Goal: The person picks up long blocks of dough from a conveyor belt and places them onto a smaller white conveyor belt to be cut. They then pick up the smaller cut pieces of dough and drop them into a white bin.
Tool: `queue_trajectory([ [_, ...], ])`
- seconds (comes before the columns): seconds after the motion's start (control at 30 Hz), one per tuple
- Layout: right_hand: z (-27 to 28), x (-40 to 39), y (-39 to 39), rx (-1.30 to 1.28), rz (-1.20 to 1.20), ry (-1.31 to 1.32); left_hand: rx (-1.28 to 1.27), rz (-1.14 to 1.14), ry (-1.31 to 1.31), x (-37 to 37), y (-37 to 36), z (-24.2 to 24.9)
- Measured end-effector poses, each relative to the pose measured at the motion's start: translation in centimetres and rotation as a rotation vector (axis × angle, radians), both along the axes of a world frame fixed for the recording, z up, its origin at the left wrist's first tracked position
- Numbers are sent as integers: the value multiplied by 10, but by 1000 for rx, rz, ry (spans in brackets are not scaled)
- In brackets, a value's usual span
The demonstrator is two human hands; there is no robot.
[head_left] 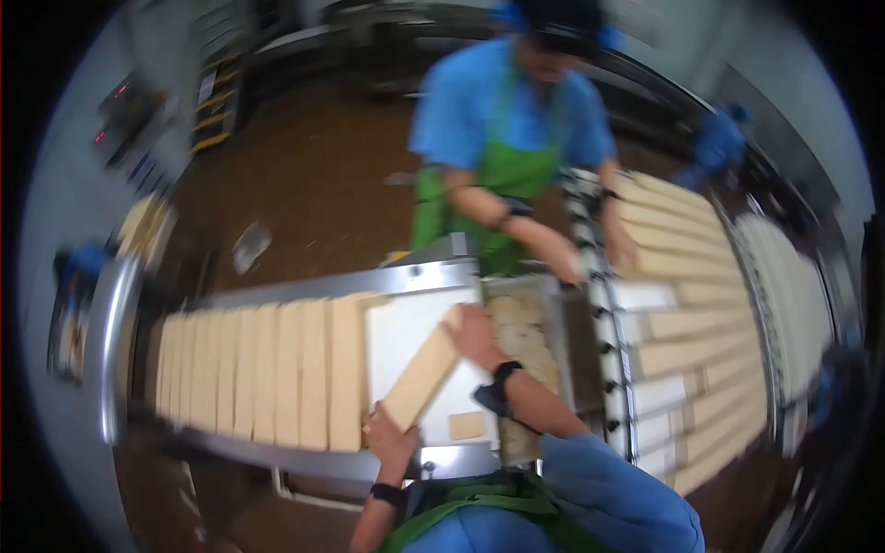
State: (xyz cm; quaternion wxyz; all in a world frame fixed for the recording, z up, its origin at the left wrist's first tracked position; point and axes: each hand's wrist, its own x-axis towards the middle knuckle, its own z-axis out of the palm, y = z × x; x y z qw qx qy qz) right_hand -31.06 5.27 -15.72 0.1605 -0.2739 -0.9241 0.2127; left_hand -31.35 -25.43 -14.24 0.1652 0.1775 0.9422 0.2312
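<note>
A long pale strip of dough (422,376) lies slantwise between my two hands, over the white surface of a conveyor. My left hand (391,442) grips its near end, and my right hand (476,335) is closed on the far end. To the left, a row of similar dough strips (288,373) lies side by side on the conveyor. A small rectangular dough piece (466,425) rests on the white belt (398,336) near my body. Whether the strip touches the belt is not clear.
Right of the belt, a metal tray (500,442) holds dough scraps (521,323). Across from me, a co-worker in a green apron (507,138) reaches toward a second conveyor with dough strips (691,295). Metal rails (350,282) edge my conveyor.
</note>
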Motion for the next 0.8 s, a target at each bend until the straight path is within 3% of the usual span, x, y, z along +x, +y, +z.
queue_trajectory([
  [0.07,25,18,-6,-83,-46,-118,-6,5,114,12,8,10],
  [0.13,29,45,-12,90,-152,-166,96,-7,193,24,12,10],
  [0.23,57,110,-7,-64,-295,10,213,-106,231,46,32,12],
  [0.37,94,221,19,51,-599,315,382,-287,266,93,101,35],
  [0.43,105,281,41,147,-741,373,406,-387,280,124,142,57],
  [0.5,101,337,68,416,-876,414,431,-481,292,154,178,77],
  [0.57,107,391,88,396,-1033,449,472,-713,280,185,210,93],
  [0.6,104,418,99,400,-1078,423,475,-726,280,203,224,106],
  [0.67,98,464,120,406,-1135,398,362,-880,130,236,245,133],
  [0.8,102,519,144,56,-1223,97,214,-1035,42,278,274,144],
])
